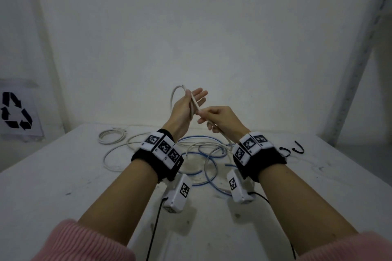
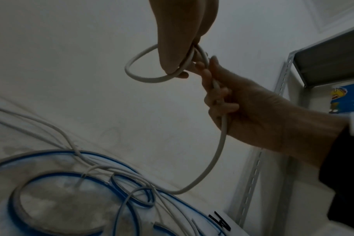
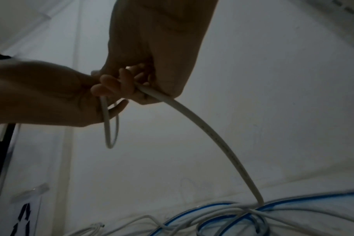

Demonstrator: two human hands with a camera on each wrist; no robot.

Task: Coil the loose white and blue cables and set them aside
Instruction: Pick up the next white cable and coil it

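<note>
Loop of white cable [image 1: 171,99] held in my left hand [image 1: 186,110], thumb on it, fingers straight; right hand [image 1: 220,119] grips its run; blue cable [image 1: 203,137] on bench [image 1: 63,186].

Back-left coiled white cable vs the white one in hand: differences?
The coiled cable lies untouched on the table; the held cable is raised between left hand and right hand. The coiled cable has several tight loops; the held cable one, its tail running into the blue cable tangle. Both are white.
</note>
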